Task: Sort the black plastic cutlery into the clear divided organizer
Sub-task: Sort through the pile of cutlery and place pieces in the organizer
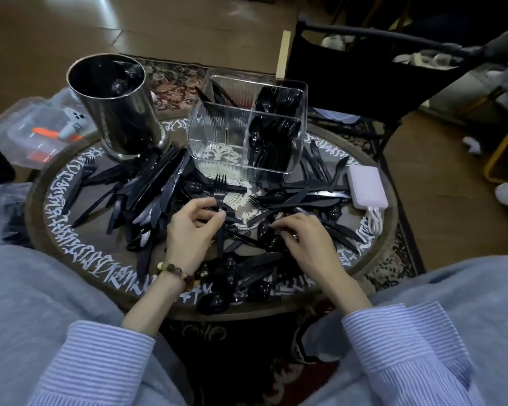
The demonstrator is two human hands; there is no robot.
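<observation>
Black plastic cutlery lies scattered over the round table (59,200): a heap of knives (156,189) at the left, spoons (226,276) near me, mixed pieces at the right. My left hand (191,230) pinches a black fork (220,197) by its handle, tines pointing away from me. My right hand (302,238) rests curled on the pile, fingertips on a spoon (266,230); whether it grips the spoon is unclear. The clear divided organizer (217,136) stands at the back. Its right compartment holds spoons and forks, a rear one some knives, and the front left one is bare.
A shiny metal cylinder (123,112) stands at the back left of the table. A pale power bank (365,189) with a white cable lies at the right edge. A black chair (364,74) stands behind the table. Plastic boxes (33,133) sit on the floor at the left.
</observation>
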